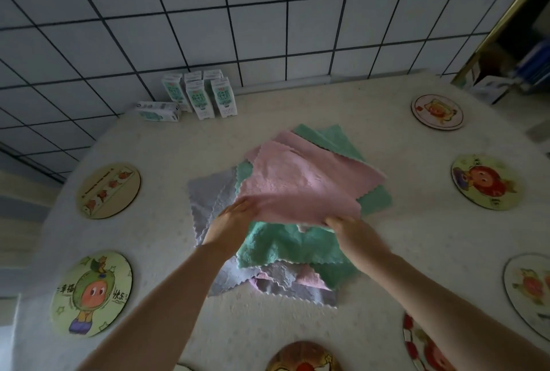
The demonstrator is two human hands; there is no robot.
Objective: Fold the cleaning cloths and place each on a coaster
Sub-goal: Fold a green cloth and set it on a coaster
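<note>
Left hand point(235, 216) and right hand point(346, 226) pinch the near edge of the fluffy pink square cloth point(300, 183); it stretches away beyond both.

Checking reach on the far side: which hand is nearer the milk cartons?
Left. The left hand is below and slightly right of the milk cartons; the right hand is farther right.

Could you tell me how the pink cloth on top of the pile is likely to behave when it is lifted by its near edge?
The pink cloth will probably be floppy: it already sags between the left hand and right hand. It looks thin and fluffy, so likely light. Its plush surface may drag on the green cloth underneath rather than slide freely.
</note>
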